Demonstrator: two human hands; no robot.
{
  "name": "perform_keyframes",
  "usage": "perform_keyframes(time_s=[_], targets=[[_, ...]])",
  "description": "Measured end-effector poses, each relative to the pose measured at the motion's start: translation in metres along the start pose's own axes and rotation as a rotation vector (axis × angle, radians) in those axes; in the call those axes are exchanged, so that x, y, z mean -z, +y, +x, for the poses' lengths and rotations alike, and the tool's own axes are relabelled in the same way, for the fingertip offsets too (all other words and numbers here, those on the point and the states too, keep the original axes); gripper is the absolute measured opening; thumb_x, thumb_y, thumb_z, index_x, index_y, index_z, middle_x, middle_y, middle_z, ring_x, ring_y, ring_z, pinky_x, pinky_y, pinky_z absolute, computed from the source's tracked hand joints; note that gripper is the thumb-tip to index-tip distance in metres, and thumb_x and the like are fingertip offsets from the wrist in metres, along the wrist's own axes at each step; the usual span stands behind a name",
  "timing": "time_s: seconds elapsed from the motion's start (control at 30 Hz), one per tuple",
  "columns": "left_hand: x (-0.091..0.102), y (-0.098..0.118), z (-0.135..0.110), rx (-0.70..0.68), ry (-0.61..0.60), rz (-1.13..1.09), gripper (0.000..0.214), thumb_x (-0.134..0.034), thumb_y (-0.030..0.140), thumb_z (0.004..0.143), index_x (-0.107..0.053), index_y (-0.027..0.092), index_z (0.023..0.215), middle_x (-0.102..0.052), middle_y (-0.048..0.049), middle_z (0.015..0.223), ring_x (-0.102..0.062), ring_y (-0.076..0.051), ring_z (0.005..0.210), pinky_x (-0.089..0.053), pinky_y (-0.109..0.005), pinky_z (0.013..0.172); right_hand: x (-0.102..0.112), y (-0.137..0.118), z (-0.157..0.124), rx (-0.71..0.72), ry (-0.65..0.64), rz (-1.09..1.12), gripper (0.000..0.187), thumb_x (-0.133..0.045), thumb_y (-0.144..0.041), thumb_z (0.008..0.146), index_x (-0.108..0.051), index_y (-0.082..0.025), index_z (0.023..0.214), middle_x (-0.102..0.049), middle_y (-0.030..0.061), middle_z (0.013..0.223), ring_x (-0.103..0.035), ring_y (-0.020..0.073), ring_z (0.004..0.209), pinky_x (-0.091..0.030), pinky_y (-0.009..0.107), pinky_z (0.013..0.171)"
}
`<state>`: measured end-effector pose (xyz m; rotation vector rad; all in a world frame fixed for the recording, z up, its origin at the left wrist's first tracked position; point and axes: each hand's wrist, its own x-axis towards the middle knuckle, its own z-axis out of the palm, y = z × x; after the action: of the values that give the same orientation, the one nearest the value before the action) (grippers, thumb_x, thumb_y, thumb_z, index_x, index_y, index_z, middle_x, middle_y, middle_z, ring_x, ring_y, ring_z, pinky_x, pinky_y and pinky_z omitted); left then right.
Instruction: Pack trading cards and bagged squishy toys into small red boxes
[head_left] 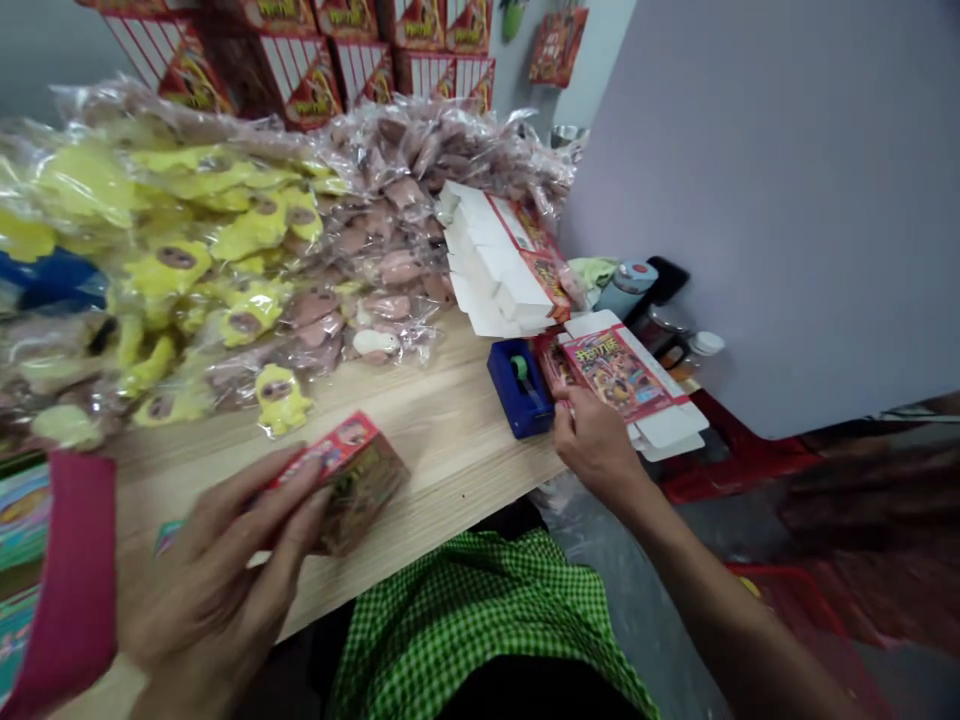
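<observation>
My left hand (232, 560) is wrapped round a small red printed box (367, 485) above the table. My right hand (596, 440) has its fingers curled together beside a blue tape dispenser (519, 388) with a green core. Whatever lies between those fingertips is too small to make out. Partly under that hand is a flat, unfolded red and white carton (619, 375). Beyond the dispenser lie more unfolded white cartons (499, 265). A bagged yellow plush figure (281, 400) rests on the table near the small box.
Piles of bagged yellow plush figures (176, 265) and brownish-pink ones (390, 270) cover the table's back. Stacked red boxes (300, 75) stand behind. A magenta box (79, 580) is at left. A bottle (630, 285) stands at right by a pale panel (765, 200).
</observation>
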<state>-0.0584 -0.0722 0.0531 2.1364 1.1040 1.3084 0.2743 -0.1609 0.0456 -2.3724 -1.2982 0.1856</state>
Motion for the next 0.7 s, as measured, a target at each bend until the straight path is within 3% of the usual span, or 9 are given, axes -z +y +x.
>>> perform_keyframes(time_s=[0.17,0.27,0.33,0.4,0.47,0.6,0.7], targets=[[-0.026,0.004,-0.014,-0.17,-0.005,0.043,0.044,-0.074,0.023,0.089,-0.071,0.041,0.129,-0.073,0.0042,0.126,-0.07,-0.019,0.099,-0.051,-0.028,0.093,-0.014,-0.003,0.011,-0.059,-0.041,-0.057,0.025,-0.046,-0.016,0.093,-0.071,-0.013,0.095,-0.074,0.0176,0.1,-0.07,0.0292,0.095,-0.052,0.038,0.087],[-0.023,0.004,-0.022,-0.138,-0.035,0.027,0.039,-0.069,0.026,0.093,-0.07,0.039,0.13,-0.07,0.003,0.13,-0.068,-0.019,0.104,-0.049,-0.028,0.099,-0.021,-0.013,0.005,-0.062,-0.027,-0.063,0.033,-0.049,-0.021,0.095,-0.064,-0.007,0.121,-0.07,0.0224,0.117,-0.069,0.0321,0.106,-0.053,0.041,0.09],[-0.019,0.004,-0.025,-0.128,-0.049,0.029,0.04,-0.067,0.025,0.094,-0.069,0.038,0.132,-0.069,0.0025,0.133,-0.067,-0.019,0.106,-0.049,-0.027,0.096,-0.027,-0.019,0.001,-0.062,-0.032,-0.081,0.053,-0.051,-0.024,0.095,-0.047,-0.004,0.144,-0.065,0.0266,0.126,-0.068,0.0353,0.109,-0.054,0.046,0.09],[-0.015,0.006,-0.024,-0.172,-0.083,0.06,0.044,-0.066,0.022,0.094,-0.066,0.037,0.135,-0.068,0.0021,0.134,-0.068,-0.018,0.104,-0.052,-0.026,0.092,-0.033,-0.025,0.0,-0.062,-0.029,-0.104,0.064,-0.052,-0.021,0.095,-0.034,-0.005,0.154,-0.062,0.0277,0.129,-0.068,0.0374,0.11,-0.054,0.05,0.09],[-0.013,0.008,-0.02,-0.235,-0.1,0.11,0.049,-0.066,0.016,0.094,-0.064,0.037,0.138,-0.068,0.0012,0.133,-0.069,-0.017,0.102,-0.054,-0.026,0.09,-0.038,-0.031,0.001,-0.058,-0.019,-0.105,0.067,-0.052,-0.016,0.093,-0.031,-0.008,0.156,-0.061,0.0265,0.132,-0.067,0.0377,0.112,-0.054,0.051,0.092],[-0.016,0.015,-0.013,-0.286,-0.059,0.136,0.057,-0.069,0.006,0.091,-0.063,0.036,0.139,-0.069,0.0003,0.128,-0.07,-0.015,0.101,-0.056,-0.026,0.091,-0.043,-0.044,0.005,-0.083,-0.071,0.111,0.075,-0.058,-0.012,0.087,-0.029,-0.01,0.156,-0.05,0.0247,0.149,-0.057,0.0383,0.13,-0.047,0.051,0.106],[-0.019,0.017,-0.012,-0.278,-0.034,0.143,0.06,-0.069,0.002,0.09,-0.062,0.035,0.139,-0.07,-0.0004,0.126,-0.07,-0.013,0.101,-0.058,-0.021,0.082,-0.043,-0.044,0.013,-0.217,-0.144,0.388,0.058,-0.06,-0.015,0.085,-0.047,-0.01,0.142,-0.054,0.0231,0.145,-0.056,0.0377,0.132,-0.049,0.049,0.105]])
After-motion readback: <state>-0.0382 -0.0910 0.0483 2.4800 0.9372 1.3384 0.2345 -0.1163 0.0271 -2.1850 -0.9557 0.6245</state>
